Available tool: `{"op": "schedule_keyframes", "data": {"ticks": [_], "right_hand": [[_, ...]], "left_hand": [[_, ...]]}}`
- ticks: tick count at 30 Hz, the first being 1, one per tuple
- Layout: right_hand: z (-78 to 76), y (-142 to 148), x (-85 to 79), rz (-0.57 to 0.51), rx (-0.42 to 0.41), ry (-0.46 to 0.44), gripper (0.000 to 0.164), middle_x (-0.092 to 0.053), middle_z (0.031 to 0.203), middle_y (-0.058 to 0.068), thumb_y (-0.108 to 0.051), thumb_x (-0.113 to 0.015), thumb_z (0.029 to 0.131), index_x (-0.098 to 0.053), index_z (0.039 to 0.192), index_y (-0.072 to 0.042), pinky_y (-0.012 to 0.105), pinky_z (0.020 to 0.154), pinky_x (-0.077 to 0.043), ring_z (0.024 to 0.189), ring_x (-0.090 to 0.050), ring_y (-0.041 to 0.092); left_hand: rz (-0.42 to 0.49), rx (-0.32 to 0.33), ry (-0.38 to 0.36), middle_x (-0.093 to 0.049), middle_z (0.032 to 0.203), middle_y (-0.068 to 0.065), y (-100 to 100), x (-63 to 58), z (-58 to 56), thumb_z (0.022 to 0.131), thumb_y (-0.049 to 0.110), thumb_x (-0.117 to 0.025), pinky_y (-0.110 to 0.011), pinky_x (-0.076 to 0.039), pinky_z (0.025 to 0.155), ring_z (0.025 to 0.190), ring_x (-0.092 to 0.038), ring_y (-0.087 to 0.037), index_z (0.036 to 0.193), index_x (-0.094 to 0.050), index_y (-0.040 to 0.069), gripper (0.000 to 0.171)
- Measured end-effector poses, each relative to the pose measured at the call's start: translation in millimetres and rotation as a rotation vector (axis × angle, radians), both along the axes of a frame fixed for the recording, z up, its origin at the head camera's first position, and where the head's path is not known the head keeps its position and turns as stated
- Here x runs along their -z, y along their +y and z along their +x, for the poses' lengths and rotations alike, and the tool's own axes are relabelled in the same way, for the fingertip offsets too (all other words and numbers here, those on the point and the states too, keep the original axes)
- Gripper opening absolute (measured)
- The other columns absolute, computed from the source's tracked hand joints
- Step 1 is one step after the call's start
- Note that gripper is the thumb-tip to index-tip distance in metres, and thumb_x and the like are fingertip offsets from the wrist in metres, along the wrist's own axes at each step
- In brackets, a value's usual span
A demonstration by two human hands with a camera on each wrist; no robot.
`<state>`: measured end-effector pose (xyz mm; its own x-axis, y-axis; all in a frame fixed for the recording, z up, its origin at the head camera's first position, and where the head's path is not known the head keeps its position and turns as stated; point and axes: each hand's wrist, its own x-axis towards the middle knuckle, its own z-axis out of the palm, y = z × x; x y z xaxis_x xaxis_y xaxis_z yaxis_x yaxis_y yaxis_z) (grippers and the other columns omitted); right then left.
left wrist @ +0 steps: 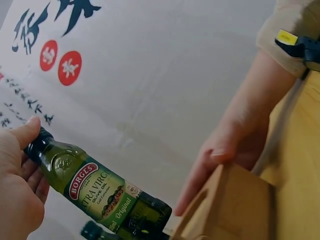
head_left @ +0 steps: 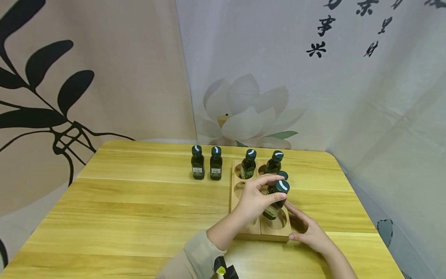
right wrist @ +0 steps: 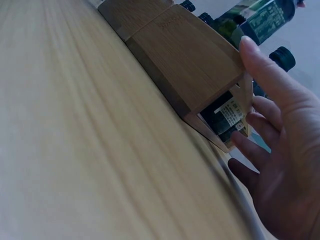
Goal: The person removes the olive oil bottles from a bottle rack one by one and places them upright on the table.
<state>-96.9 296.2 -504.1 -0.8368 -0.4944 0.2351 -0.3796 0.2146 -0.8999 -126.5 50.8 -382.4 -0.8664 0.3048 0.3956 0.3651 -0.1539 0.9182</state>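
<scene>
My left hand (head_left: 253,198) grips a small green olive oil bottle (left wrist: 102,187) near its dark cap. The bottle leans, its base just over the front right hole of a two-column wooden bottle rack (head_left: 249,235). My right hand (head_left: 313,234) lies along the rack's right side, its thumb touching the front corner and its fingers loosely extended. Bottles stand in the rack's back left hole (head_left: 248,168) and back right hole (head_left: 273,166). Another bottle's cap (head_left: 283,175) shows behind the held one; its body is mostly hidden.
Two more bottles, one at left (head_left: 198,167) and one nearer the rack (head_left: 216,167), stand upright on the wooden table (head_left: 139,217). A printed cloth (head_left: 146,77) hangs behind the table's back edge.
</scene>
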Motion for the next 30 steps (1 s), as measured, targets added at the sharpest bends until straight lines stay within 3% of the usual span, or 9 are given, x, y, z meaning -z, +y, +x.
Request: {"op": "schedule_keyframes", "data": {"ticks": [4, 10, 16, 21, 26, 27, 30], "right_hand": [[-0.3, 0.4, 0.0, 0.007, 0.007, -0.002, 0.089, -0.029, 0.152, 0.016, 0.007, -0.076, 0.073, -0.031, 0.149, -0.003, 0.024, 0.103, -0.033, 0.130, -0.040, 0.011], [0.6, -0.2, 0.3, 0.017, 0.009, 0.021, 0.089, -0.027, 0.152, 0.018, 0.005, -0.077, 0.072, -0.032, 0.148, -0.002, 0.024, 0.104, -0.031, 0.130, -0.040, 0.012], [0.4, -1.1, 1.2, 0.024, 0.020, 0.034, 0.089, -0.028, 0.153, 0.016, 0.003, -0.078, 0.071, -0.033, 0.148, -0.003, 0.020, 0.104, -0.027, 0.130, -0.040, 0.012], [0.3, -0.6, 1.7, 0.036, 0.032, 0.032, 0.089, -0.028, 0.154, 0.013, 0.001, -0.079, 0.072, -0.034, 0.148, -0.006, 0.017, 0.104, -0.023, 0.131, -0.038, 0.011], [1.1, -0.7, 0.1, 0.044, 0.040, 0.027, 0.090, -0.028, 0.154, 0.012, -0.001, -0.080, 0.071, -0.034, 0.149, -0.007, 0.015, 0.103, -0.021, 0.132, -0.037, 0.011], [1.3, -0.8, -0.1, 0.046, 0.043, 0.027, 0.090, -0.028, 0.154, 0.011, -0.001, -0.080, 0.071, -0.034, 0.149, -0.007, 0.015, 0.103, -0.021, 0.132, -0.037, 0.011], [1.7, -0.6, 0.3, 0.047, 0.046, 0.028, 0.091, -0.028, 0.154, 0.012, 0.000, -0.080, 0.070, -0.034, 0.148, -0.007, 0.015, 0.104, -0.020, 0.131, -0.039, 0.011]], "left_hand": [[0.000, -0.035, 0.013, -0.067, 0.111, -0.001, -5.5, -9.5, -1.7, 0.078, 0.005, -0.079, -0.029, -0.050, 0.085, 0.100, -0.060, -0.010, 0.114, -0.068, 0.002, 0.038], [0.013, -0.097, 0.066, -0.068, 0.098, -0.010, -16.6, -19.8, -3.4, 0.075, 0.001, -0.080, -0.034, -0.043, 0.096, 0.095, -0.058, -0.013, 0.113, -0.068, 0.000, 0.039], [0.017, -0.142, 0.125, -0.067, 0.104, -0.009, -32.9, -23.7, -10.4, 0.075, 0.001, -0.080, -0.036, -0.049, 0.085, 0.095, -0.058, -0.016, 0.113, -0.069, 0.001, 0.039], [0.034, -0.190, 0.141, -0.068, 0.099, -0.009, -49.4, -29.1, -16.3, 0.075, 0.001, -0.080, -0.035, -0.051, 0.076, 0.091, -0.061, -0.023, 0.112, -0.069, 0.000, 0.039], [0.037, -0.271, 0.173, -0.069, 0.100, -0.009, -65.6, -34.1, -23.8, 0.074, 0.002, -0.081, -0.037, -0.050, 0.079, 0.091, -0.060, -0.017, 0.111, -0.069, 0.000, 0.038], [0.037, -0.285, 0.179, -0.069, 0.099, -0.010, -68.8, -35.0, -25.2, 0.074, 0.002, -0.081, -0.035, -0.050, 0.080, 0.091, -0.060, -0.016, 0.110, -0.070, -0.001, 0.037], [0.025, -0.328, 0.194, -0.069, 0.096, -0.010, -78.6, -37.8, -28.5, 0.075, 0.003, -0.080, -0.024, -0.046, 0.064, 0.079, -0.058, -0.013, 0.110, -0.069, -0.002, 0.037]]}}
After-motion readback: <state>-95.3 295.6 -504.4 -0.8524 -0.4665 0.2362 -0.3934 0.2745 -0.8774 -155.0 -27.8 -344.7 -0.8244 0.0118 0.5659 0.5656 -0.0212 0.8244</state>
